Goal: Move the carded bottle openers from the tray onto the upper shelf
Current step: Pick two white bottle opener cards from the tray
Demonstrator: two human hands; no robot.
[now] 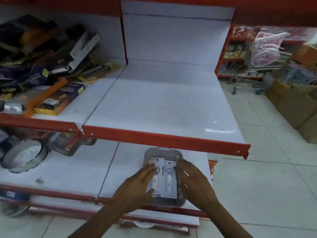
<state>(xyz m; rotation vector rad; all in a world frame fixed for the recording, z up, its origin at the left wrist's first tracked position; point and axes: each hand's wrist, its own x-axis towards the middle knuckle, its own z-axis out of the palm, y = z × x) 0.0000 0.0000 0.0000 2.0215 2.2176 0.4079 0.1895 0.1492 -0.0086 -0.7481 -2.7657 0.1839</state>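
A grey tray lies on the lower shelf, just under the red front lip of the upper shelf. On the tray rest carded bottle openers, white cards with grey-and-white openers, at least two side by side. My left hand lies on the left edge of the left card, fingers spread, thumb under its lower corner. My right hand hovers at the right edge of the cards, fingers spread and blurred. Whether either hand grips a card cannot be told.
The upper shelf's left bay holds a heap of dark packaged goods. A round metal sieve sits on the lower shelf at left. A shopping trolley and cardboard boxes stand on the tiled floor at right.
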